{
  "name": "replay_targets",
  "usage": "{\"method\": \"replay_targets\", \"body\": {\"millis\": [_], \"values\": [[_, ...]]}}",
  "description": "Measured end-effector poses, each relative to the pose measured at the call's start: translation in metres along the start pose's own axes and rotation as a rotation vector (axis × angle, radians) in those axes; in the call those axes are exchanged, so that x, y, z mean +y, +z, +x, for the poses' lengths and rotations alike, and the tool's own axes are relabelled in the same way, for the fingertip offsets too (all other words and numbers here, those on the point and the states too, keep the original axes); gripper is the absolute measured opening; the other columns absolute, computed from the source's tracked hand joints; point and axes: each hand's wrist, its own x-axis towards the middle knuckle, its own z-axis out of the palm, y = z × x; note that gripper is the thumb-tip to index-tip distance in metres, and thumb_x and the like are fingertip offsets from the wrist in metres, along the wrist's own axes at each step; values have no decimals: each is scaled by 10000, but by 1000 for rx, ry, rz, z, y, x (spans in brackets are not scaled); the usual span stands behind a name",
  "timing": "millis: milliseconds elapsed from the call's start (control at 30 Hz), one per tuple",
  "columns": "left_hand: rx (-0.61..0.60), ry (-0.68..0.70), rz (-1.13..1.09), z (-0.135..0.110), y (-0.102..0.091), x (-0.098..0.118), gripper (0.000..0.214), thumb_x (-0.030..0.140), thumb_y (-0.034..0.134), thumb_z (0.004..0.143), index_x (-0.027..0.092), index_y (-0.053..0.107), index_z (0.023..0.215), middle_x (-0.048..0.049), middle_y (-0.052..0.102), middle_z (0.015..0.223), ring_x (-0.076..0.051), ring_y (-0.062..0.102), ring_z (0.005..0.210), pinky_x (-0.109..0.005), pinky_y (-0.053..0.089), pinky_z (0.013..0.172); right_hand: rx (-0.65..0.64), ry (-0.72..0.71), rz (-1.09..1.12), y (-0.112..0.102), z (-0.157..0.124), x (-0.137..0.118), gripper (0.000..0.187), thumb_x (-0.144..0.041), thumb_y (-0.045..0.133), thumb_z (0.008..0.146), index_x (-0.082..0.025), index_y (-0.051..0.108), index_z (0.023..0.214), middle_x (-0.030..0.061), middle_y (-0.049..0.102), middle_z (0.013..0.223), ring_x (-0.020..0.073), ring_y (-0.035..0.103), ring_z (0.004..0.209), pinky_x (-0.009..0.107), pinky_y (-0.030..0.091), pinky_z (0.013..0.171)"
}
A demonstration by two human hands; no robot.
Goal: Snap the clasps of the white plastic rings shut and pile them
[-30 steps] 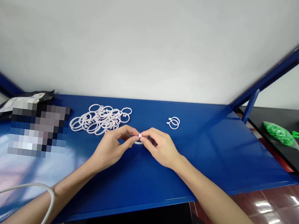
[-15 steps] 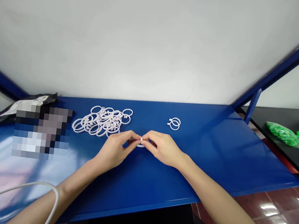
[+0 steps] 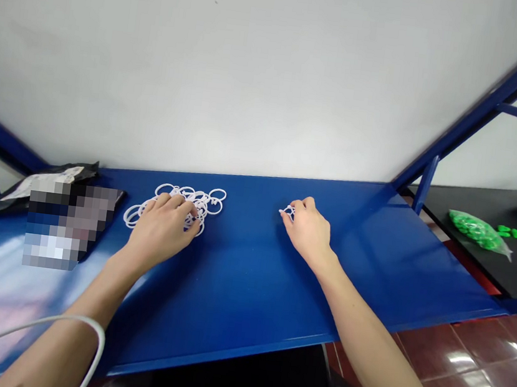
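Observation:
A heap of white plastic rings (image 3: 210, 201) lies on the blue shelf (image 3: 238, 279) at the back left. My left hand (image 3: 162, 227) rests on the heap with its fingers curled down onto the rings. My right hand (image 3: 308, 228) is further right, fingers bent over a small cluster of white rings (image 3: 287, 211) that it mostly hides; only a bit of white shows at its fingertips. Whether it still grips a ring cannot be made out.
A black packet (image 3: 43, 183) with a blurred label lies at the shelf's left end. Blue frame struts (image 3: 481, 108) rise at the right. On a dark bench beyond sits a bag of green pieces (image 3: 477, 230). A white cable (image 3: 35, 326) loops near my left forearm.
My hands, which were pinching one ring together at the shelf's middle, have parted. The left went to the heap, the right carried the ring to the small cluster.

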Motion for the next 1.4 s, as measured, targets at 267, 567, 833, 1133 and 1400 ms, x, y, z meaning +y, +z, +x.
{"method": "replay_targets", "body": {"millis": [267,567,833,1133,1400], "values": [[46,1,-76,-1,-8,7,210,307,513,912,228,638,763,-107,712,887,-337,575,921,-477,443,799,-32,-115,141,0,-9,-19,300,-384,541,1032,-178,661,1214,134,640,1196,274,705,982,342,561,682],[188,383,-325,-13,-8,63,147,185,540,968,219,648,875,-39,727,893,-203,600,829,-350,476,802,-269,-268,1029,13,-29,-48,214,-387,558,1023,-207,668,1061,7,720,940,124,651,726,271,524,727],[257,464,-363,-16,-4,68,98,172,567,981,205,655,954,-39,721,931,-178,616,825,-324,507,792,-312,-172,1174,12,-29,-48,151,-333,567,993,-204,627,942,-9,717,861,106,640,641,248,497,647],[241,160,-553,-16,-2,66,187,189,586,971,213,628,1151,-49,732,1070,-174,688,934,-284,559,800,-475,-191,1313,5,-29,-45,241,-425,580,992,-195,643,954,-2,676,834,99,592,621,241,480,580],[88,-72,-833,-16,-9,72,82,294,651,937,226,677,973,17,741,862,-119,643,671,-224,497,588,-390,-153,1393,10,-28,-44,219,-394,647,959,-212,645,1081,-1,686,855,110,623,664,243,512,597]]}}
